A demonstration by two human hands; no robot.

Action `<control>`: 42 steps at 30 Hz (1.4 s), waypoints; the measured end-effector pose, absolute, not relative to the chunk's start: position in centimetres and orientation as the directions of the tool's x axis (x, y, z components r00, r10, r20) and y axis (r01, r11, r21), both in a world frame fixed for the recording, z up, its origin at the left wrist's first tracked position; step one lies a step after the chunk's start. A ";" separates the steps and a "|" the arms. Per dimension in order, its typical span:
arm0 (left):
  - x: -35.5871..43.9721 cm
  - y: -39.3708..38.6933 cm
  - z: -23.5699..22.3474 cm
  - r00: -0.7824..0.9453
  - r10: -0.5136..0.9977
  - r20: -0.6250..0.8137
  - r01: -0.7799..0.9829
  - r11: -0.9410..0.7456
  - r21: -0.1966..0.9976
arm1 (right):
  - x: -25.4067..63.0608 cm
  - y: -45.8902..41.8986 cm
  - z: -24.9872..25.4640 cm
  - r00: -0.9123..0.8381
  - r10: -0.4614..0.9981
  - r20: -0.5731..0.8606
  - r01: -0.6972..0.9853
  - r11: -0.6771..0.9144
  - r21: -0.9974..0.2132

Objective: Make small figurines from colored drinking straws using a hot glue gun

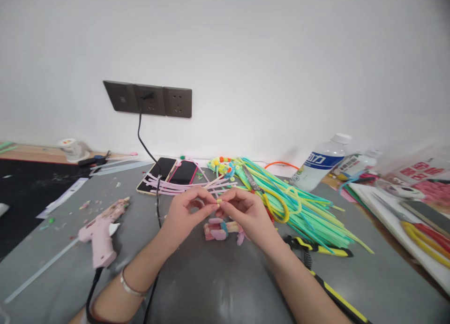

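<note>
With the small yellow piece [219,201] as the clock's centre, a pink glue gun [102,242] lies between eight and nine o'clock. Pink stems [172,188] spread towards nine to ten, across two phones. The left hand [186,214] comes in from eight, thumb and forefinger tips together on the yellow piece, which sits between both hands, above the grey tabletop [197,277]. It looks light, soft and easily squashed, so a gentle fingertip pinch at opposite ends should suit it. At six lies a pink figure [218,235]. The right hand [248,214], from four, also pinches the piece between thumb and forefinger; its remaining fingers' exact hold I cannot tell. Yellow-handled scissors [286,213] rest around three, on green stems [321,223]; pliers [328,250] lie at four.
</note>
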State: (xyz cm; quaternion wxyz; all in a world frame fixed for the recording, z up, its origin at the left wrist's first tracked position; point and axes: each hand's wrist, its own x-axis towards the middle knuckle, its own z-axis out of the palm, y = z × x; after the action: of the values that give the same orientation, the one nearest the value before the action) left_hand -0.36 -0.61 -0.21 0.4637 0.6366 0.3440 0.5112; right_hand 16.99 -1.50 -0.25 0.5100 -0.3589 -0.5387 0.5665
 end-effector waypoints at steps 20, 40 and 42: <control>-0.5 -0.4 -0.6 0.225 0.949 0.220 -0.147 -0.190 0.971 | 16.9 -1.9 -0.2 -0.229 0.861 0.454 0.157 0.493 -0.856; -0.2 -0.7 -0.3 0.171 0.901 0.399 0.064 -0.414 0.908 | 16.4 -1.3 -0.3 -0.386 0.906 -0.173 -0.436 -0.344 -0.832; -0.2 -0.7 -0.2 0.168 0.874 0.456 0.099 -0.475 0.875 | 16.4 -1.3 -0.4 -0.392 0.903 -0.176 -0.438 -0.351 -0.828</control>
State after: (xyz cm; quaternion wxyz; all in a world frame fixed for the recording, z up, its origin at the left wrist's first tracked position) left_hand -0.22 -0.70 -0.20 0.3631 0.6724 0.3617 0.5341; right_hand 16.41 -1.31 -0.35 0.4444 -0.3267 -0.3562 0.7542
